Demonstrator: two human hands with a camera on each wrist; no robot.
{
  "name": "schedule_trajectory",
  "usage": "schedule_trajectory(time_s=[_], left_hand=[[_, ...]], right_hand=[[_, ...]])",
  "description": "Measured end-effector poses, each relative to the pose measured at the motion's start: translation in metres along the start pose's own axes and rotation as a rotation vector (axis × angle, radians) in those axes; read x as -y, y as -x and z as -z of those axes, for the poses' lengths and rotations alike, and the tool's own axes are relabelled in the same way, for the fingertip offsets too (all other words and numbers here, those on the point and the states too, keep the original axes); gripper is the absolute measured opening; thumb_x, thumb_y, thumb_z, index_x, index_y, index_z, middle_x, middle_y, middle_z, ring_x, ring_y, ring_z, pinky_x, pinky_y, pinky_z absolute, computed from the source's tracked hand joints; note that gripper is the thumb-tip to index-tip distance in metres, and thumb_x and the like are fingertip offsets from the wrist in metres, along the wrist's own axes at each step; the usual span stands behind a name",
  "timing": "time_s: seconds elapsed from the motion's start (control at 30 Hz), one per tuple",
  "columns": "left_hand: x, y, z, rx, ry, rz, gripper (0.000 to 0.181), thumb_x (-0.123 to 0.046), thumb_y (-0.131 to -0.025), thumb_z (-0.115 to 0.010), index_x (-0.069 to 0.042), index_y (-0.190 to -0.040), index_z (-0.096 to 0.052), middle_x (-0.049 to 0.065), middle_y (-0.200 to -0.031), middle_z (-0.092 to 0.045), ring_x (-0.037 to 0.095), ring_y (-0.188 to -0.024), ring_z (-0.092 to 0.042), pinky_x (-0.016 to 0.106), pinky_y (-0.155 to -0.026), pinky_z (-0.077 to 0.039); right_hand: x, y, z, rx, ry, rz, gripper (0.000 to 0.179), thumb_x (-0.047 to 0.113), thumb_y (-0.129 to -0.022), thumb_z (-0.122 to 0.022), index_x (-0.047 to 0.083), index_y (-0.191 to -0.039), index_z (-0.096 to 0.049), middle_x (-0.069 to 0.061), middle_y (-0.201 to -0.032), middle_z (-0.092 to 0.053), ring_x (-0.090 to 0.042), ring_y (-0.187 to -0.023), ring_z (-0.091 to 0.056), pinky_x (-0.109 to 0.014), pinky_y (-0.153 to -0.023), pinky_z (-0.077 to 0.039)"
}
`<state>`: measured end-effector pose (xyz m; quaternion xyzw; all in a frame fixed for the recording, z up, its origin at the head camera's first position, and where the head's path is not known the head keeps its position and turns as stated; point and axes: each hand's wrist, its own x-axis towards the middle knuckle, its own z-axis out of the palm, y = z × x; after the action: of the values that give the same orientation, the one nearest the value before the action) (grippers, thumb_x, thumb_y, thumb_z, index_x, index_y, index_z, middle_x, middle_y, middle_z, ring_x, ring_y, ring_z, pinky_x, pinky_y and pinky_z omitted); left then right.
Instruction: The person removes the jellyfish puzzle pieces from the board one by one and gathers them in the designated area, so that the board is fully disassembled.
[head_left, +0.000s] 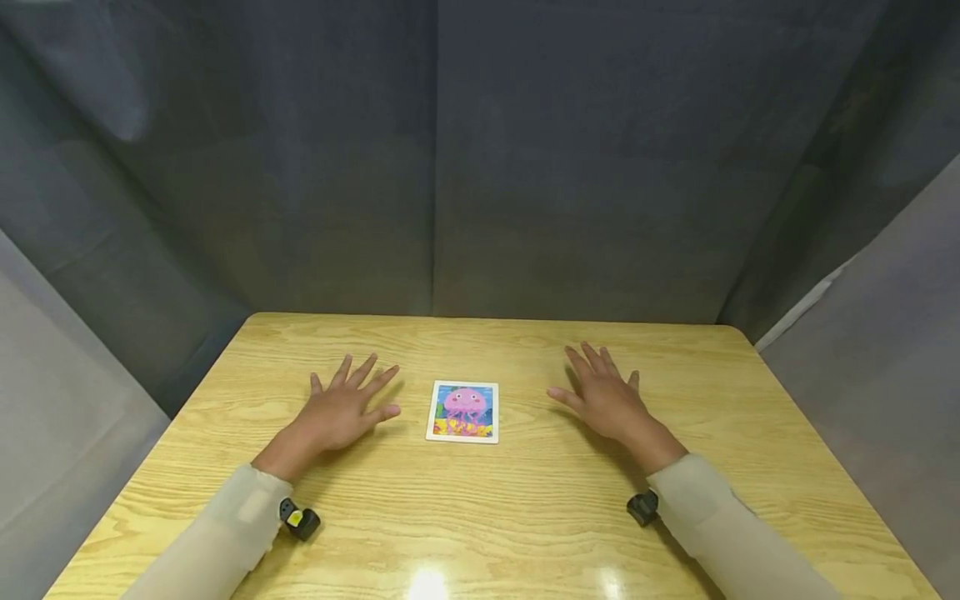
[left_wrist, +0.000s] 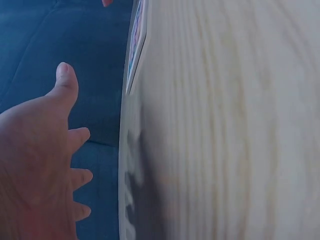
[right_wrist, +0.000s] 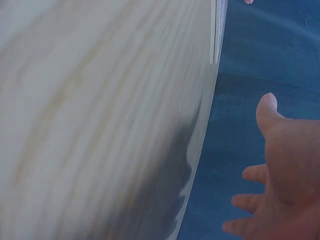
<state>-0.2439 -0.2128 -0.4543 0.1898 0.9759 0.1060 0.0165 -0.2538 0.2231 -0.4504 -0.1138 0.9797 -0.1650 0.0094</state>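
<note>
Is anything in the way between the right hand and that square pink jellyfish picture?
Nothing visible is: only yellow wood-grain tabletop lies between the right hand and the square, white-bordered pink jellyfish picture.

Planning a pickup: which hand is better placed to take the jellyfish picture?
Probably the left hand: it is nearer the jellyfish picture than the right hand is. Both are open and empty.

On the jellyfish picture board point(head_left: 462, 412), a white border around a pink jellyfish point(head_left: 465, 401), blue behind, with yellow and orange along the bottom. For the bench point(head_left: 487, 517), yellow-tan with streaked wood grain, paler and greyer in the wrist views. For the curtain point(head_left: 570, 167), dark slate grey from the head, blue from both wrists. Plain off-white on the sleeves point(head_left: 221, 533). Black on both wrist cameras point(head_left: 642, 507), with a yellow patch point(head_left: 296, 517) on the left one.
</note>
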Motion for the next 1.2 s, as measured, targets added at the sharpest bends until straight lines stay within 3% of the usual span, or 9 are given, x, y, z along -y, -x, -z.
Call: schedule_trajectory(time_s=[0.1, 0.4, 1.2], left_hand=[[-0.004, 0.000, -0.002, 0.015, -0.006, -0.023, 0.073, -0.071, -0.103, -0.037, -0.034, -0.165, -0.026, 0.009, -0.173, -0.013, 0.050, -0.156, -0.006, 0.089, -0.104, -0.005], [-0.016, -0.002, -0.008, 0.021, -0.007, -0.083, 0.069, -0.065, -0.104, -0.044, -0.036, -0.164, -0.028, 0.009, -0.172, -0.018, 0.048, -0.156, -0.010, 0.089, -0.104, -0.007], [-0.052, 0.004, -0.017, 0.196, 0.011, -0.193, 0.070, -0.072, -0.101, -0.039, -0.042, -0.163, -0.028, 0.002, -0.174, -0.012, 0.042, -0.158, -0.004, 0.084, -0.110, -0.005]], right_hand=[[0.004, -0.003, -0.002, -0.002, 0.010, 0.002, 0.090, 0.068, -0.100, -0.049, 0.013, -0.166, -0.021, -0.020, -0.172, -0.010, -0.051, -0.155, -0.007, -0.088, -0.104, -0.006], [0.012, -0.009, -0.007, 0.009, -0.019, 0.016, 0.089, 0.066, -0.101, -0.051, 0.014, -0.166, -0.021, -0.019, -0.172, -0.011, -0.050, -0.156, -0.008, -0.088, -0.105, -0.006], [0.045, -0.019, -0.018, 0.096, -0.088, 0.077, 0.083, 0.059, -0.104, -0.052, 0.011, -0.165, -0.023, -0.019, -0.171, -0.014, -0.042, -0.156, -0.016, -0.077, -0.114, -0.019]])
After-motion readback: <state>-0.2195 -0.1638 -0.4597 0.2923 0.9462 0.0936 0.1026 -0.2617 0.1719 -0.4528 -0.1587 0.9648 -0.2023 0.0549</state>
